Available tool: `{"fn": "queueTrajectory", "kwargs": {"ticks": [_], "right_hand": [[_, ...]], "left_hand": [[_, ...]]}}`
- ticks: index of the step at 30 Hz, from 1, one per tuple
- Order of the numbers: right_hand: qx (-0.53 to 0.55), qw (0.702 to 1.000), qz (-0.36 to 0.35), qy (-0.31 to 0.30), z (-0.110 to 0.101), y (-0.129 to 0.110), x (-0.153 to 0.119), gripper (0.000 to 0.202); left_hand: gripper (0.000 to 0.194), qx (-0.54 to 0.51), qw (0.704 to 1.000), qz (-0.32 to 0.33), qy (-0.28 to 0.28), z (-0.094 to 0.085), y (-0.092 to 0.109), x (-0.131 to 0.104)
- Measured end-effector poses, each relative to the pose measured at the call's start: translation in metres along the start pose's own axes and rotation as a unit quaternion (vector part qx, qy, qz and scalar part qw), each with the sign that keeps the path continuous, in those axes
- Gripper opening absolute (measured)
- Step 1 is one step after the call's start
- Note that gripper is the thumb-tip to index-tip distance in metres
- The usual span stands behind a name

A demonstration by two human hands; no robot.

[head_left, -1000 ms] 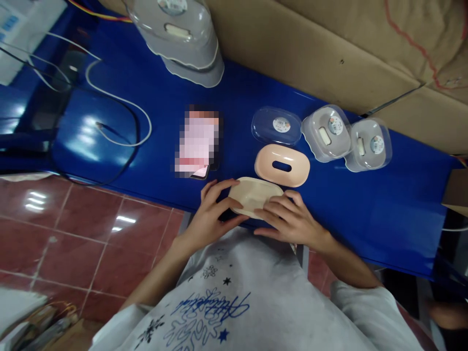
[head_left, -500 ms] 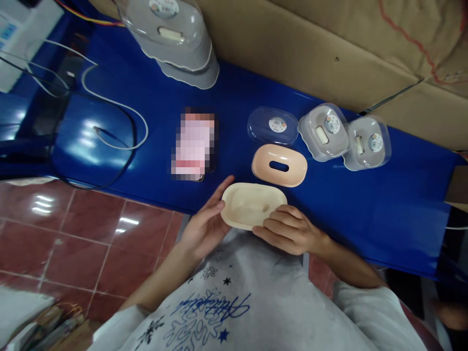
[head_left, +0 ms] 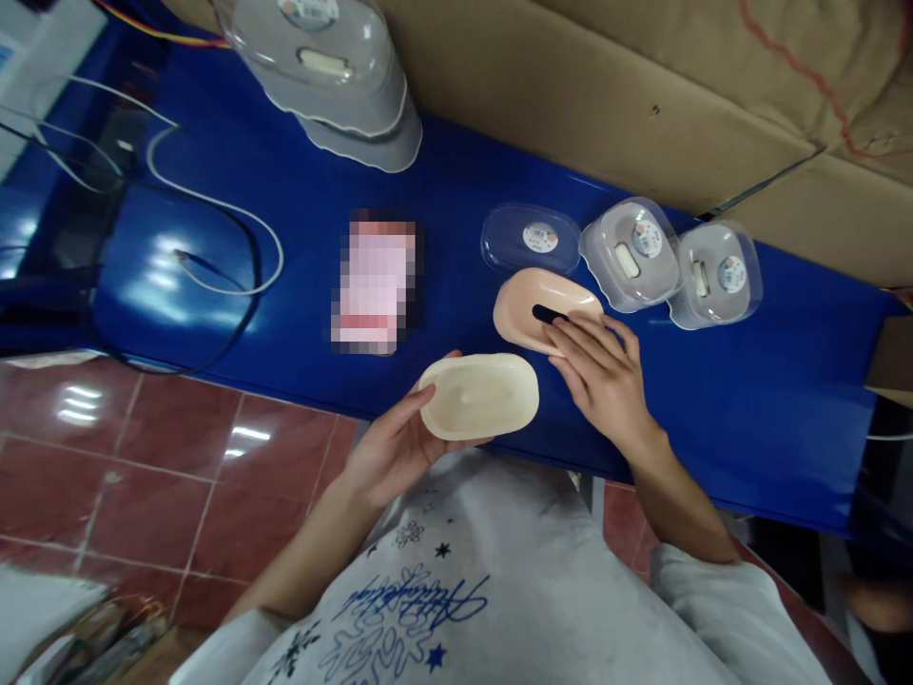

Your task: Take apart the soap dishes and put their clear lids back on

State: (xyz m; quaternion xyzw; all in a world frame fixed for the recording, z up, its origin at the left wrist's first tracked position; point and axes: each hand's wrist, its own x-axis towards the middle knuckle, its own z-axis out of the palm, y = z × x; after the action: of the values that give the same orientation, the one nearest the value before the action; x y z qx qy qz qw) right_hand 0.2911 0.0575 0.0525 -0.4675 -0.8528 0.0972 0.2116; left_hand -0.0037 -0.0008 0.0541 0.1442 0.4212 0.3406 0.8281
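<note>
A cream, shallow oval dish (head_left: 481,395) rests in my left hand (head_left: 392,433), with the thumb over its left rim and the fingers beneath. Past it, toward the back, is a peach oval dish (head_left: 519,309) with a dark slot through its bottom. My right hand (head_left: 603,376) grips the near right side of this peach dish, which looks slightly tilted. The fingers cover part of its slot and rim. Just behind lies a clear oval lid (head_left: 510,243) with a round white label.
Two small grey boxes with clear lids, a nearer one (head_left: 628,262) and a farther one (head_left: 713,281), stand at right on the blue table (head_left: 748,419). A blurred-out phone (head_left: 375,285) lies left. Larger grey boxes (head_left: 342,95) are stacked behind; a white cable (head_left: 235,214) loops left. Cardboard (head_left: 571,114) lines the back.
My right hand has let go of the cream dish, moved forward and taken hold of the peach dish, tilting it. The cream dish has shifted slightly left in my left hand.
</note>
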Motion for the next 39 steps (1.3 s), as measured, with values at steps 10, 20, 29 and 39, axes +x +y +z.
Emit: {"fn": "queueTrajectory", "kwargs": {"ticks": [10, 20, 29, 39], "right_hand": [[0.055, 0.987, -0.141, -0.056, -0.001, -0.038, -0.002, 0.06], [-0.031, 0.99, -0.129, -0.057, 0.007, -0.035, -0.006, 0.054], [0.091, 0.995, -0.03, -0.021, 0.007, -0.007, 0.009, 0.06], [-0.04, 0.999, 0.017, -0.02, 0.021, 0.017, 0.044, 0.066]], "left_hand": [[0.058, -0.048, 0.998, 0.039, -0.012, 0.012, 0.002, 0.022], [0.06, -0.119, 0.987, 0.091, 0.056, 0.034, 0.001, 0.033], [0.05, -0.129, 0.986, 0.068, 0.086, 0.022, 0.005, 0.032], [0.031, -0.148, 0.984, 0.043, 0.086, 0.014, 0.007, 0.018]]}}
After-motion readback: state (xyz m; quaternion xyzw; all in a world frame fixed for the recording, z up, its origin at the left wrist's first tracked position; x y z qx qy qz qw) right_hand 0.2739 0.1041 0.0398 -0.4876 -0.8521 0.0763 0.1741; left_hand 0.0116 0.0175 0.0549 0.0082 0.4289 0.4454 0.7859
